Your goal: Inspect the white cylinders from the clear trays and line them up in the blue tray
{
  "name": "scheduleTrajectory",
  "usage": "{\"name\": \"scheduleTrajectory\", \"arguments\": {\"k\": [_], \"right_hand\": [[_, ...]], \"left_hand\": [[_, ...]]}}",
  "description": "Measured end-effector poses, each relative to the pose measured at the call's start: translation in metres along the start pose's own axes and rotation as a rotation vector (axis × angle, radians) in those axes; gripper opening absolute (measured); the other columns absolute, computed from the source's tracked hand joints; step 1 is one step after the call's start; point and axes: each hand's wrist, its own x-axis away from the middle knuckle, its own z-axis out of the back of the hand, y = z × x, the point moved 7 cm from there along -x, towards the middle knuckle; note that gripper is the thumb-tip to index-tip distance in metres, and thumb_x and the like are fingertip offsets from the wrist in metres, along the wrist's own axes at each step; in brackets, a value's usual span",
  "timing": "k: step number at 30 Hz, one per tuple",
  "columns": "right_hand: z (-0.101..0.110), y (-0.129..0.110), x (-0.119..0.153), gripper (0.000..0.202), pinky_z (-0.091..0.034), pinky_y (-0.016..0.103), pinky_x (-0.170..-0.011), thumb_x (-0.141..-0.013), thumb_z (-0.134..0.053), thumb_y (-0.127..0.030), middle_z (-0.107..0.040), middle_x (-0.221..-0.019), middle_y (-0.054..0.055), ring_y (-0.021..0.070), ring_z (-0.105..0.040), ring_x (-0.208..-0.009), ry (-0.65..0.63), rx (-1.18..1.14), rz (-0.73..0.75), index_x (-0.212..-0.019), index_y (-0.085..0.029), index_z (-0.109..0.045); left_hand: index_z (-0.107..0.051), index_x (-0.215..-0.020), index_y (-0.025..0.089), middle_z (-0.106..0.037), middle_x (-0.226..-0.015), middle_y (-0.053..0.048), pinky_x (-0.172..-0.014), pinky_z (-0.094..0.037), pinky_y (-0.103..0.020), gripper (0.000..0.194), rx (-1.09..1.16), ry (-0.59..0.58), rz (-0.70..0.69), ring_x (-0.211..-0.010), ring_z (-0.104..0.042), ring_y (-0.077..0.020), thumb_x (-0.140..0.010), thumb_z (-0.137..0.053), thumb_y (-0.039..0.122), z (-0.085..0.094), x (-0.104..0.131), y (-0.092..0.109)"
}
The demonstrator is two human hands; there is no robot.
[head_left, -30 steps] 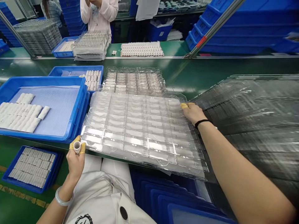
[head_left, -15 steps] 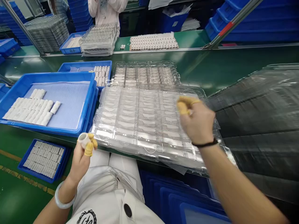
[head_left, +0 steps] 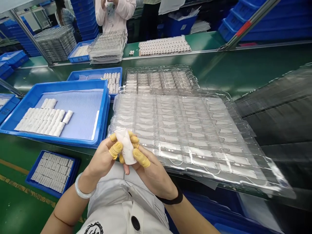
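Note:
A white cylindrical piece [head_left: 125,146] is held upright, tilted slightly, between both hands in front of the body. My left hand [head_left: 105,155] grips its left side, with yellow covers on the fingertips. On the other side, my right hand [head_left: 151,167] wraps around its lower part, thumb against the surface. Small dark marks show on the piece near the left thumb. Clear plastic trays [head_left: 181,130] with rows of compartments lie just right of and beyond the hands. To the left, a blue bin [head_left: 83,140] holds similar white pieces [head_left: 41,120] on a pale liner.
A smaller blue bin [head_left: 119,70] and another clear tray [head_left: 161,78] with pieces lie farther back. Stacked trays [head_left: 107,47] stand on the rear ledge. A person in pink [head_left: 114,16] is behind it. Dark stacked material [head_left: 280,113] rises at right.
My right hand has come from over the clear trays to the white piece, and both hands now hold it. My left hand has moved right with the piece. The view has shifted slightly.

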Motion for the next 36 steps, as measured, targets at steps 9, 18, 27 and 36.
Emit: {"name": "scheduleTrajectory", "arguments": {"k": [9,18,27,36], "right_hand": [[-0.053,0.028,-0.023,0.047,-0.041,0.025,-0.049,-0.088,-0.057,-0.062,-0.064,-0.067,0.002,0.0093,-0.053,-0.045,-0.253,-0.234,-0.225,-0.084,-0.015,-0.064],[-0.055,0.031,-0.043,0.045,-0.045,0.025,-0.053,-0.076,-0.076,-0.054,-0.064,-0.069,-0.004,0.0086,-0.055,-0.047,0.027,0.108,-0.091,-0.097,-0.02,-0.056],[-0.074,0.039,-0.049,0.043,-0.05,0.029,-0.062,-0.095,-0.049,-0.054,-0.073,-0.08,0.005,0.0143,-0.066,-0.054,-0.154,-0.162,-0.217,-0.115,-0.018,-0.06],[-0.061,0.034,-0.054,0.039,-0.046,0.026,-0.06,-0.076,-0.079,-0.044,-0.059,-0.079,-0.003,0.009,-0.05,-0.06,0.091,0.12,-0.039,-0.101,-0.023,-0.058]], "left_hand": [[-0.067,-0.123,0.023,-0.075,-0.102,-0.008,-0.063,-0.056,-0.025,0.043,-0.011,0.123,-0.107,-0.071,-0.067,-0.0138,-0.084,-0.071,0.041,0.055,0.011,0.029],[-0.065,-0.127,0.027,-0.074,-0.113,-0.007,-0.087,-0.056,-0.03,0.038,-0.22,0.178,-0.329,-0.096,-0.069,-0.0178,-0.09,-0.066,0.035,0.09,0.032,0.052],[-0.068,-0.123,0.024,-0.075,-0.11,-0.008,-0.092,-0.055,-0.034,0.037,-0.138,0.229,-0.327,-0.097,-0.07,-0.0193,-0.087,-0.07,0.033,0.111,0.035,0.06],[-0.066,-0.126,0.026,-0.074,-0.109,-0.008,-0.071,-0.054,-0.027,0.037,-0.259,0.28,-0.34,-0.088,-0.068,-0.0169,-0.09,-0.066,0.035,0.119,0.039,0.055]]}}
